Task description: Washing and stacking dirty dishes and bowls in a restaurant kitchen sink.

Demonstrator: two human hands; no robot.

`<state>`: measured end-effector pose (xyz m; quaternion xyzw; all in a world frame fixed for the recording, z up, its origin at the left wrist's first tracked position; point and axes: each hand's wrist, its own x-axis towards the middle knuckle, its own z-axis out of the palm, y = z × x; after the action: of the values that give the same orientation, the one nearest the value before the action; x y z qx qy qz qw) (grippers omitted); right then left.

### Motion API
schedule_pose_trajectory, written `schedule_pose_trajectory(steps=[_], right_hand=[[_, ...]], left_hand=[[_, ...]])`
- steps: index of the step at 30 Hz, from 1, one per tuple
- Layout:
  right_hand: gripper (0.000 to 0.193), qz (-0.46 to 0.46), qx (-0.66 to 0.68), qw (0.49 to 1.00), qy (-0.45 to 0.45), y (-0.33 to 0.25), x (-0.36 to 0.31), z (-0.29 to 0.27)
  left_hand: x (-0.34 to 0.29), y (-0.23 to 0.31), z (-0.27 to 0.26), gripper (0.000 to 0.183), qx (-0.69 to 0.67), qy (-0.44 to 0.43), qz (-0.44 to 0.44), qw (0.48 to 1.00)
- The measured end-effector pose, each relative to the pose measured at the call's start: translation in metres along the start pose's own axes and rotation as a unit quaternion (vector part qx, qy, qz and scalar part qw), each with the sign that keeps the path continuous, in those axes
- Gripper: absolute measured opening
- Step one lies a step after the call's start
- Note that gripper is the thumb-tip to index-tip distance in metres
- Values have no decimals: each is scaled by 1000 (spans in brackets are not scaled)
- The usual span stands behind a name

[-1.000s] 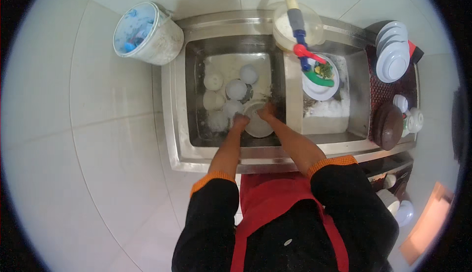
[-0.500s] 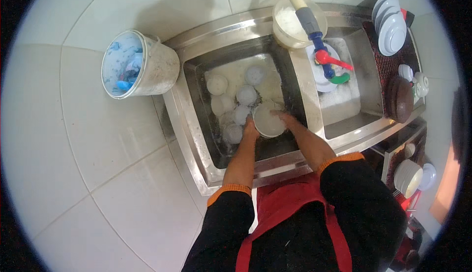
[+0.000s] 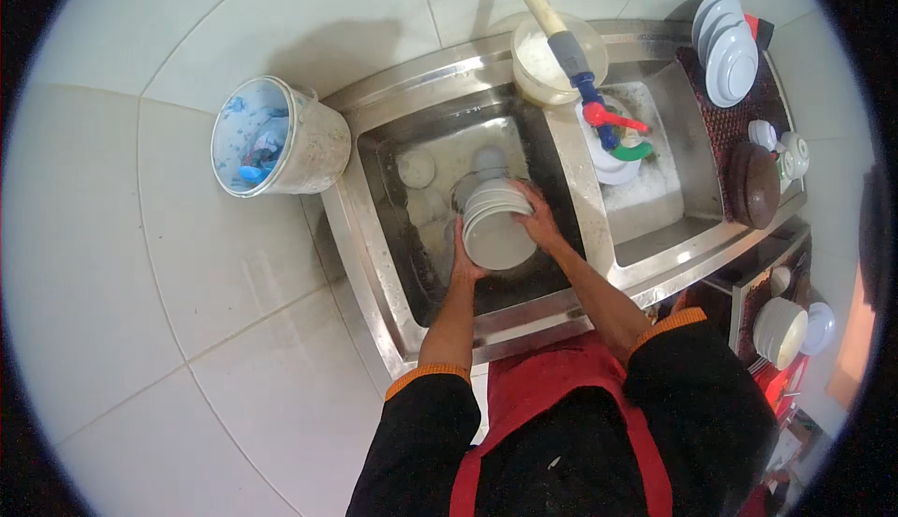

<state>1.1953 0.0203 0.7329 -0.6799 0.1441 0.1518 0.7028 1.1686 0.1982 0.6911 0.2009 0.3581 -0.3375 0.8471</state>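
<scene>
A stack of white bowls (image 3: 500, 236) is held between my two hands over the left sink basin (image 3: 398, 279), which is filled with water. My left hand (image 3: 465, 253) grips the stack's left side, fingers closed against it. On the other side, my right hand (image 3: 533, 216) is wrapped round the rims at the upper right. The stack is tilted, and the front bowl's inside faces me. Under the water beyond it lie a white cup or small bowl (image 3: 416, 169) and another round white piece (image 3: 488, 160). Ripples blur several other pieces there.
A grimy white bucket (image 3: 318, 148) with blue contents stands left of the sink. A tap with a red lever (image 3: 613, 119) hangs over the right basin (image 3: 655, 218), near a tub (image 3: 528, 78). White plates (image 3: 731, 68) and a brown round dish (image 3: 754, 185) sit at the right.
The stack of bowls has come up out of the water in both my hands, more of its rims now showing. The view has shifted slightly.
</scene>
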Motion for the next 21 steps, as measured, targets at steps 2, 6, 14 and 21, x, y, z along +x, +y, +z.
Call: schedule_pose_trajectory(steps=[2,6,14,21], right_hand=[[68,-199,-250,946,50,-32,-11,7],[68,-307,-322,893,63,-100,-38,22],[75,-432,-355,822,108,-174,-82,35],[78,-437,-363,814,123,-181,-95,22]], left_hand=[[-5,2,16,75,-90,-105,30,990],[-3,8,44,74,-162,-207,95,960],[19,31,56,71,-35,-156,224,961],[18,8,59,71,-12,-173,169,970]])
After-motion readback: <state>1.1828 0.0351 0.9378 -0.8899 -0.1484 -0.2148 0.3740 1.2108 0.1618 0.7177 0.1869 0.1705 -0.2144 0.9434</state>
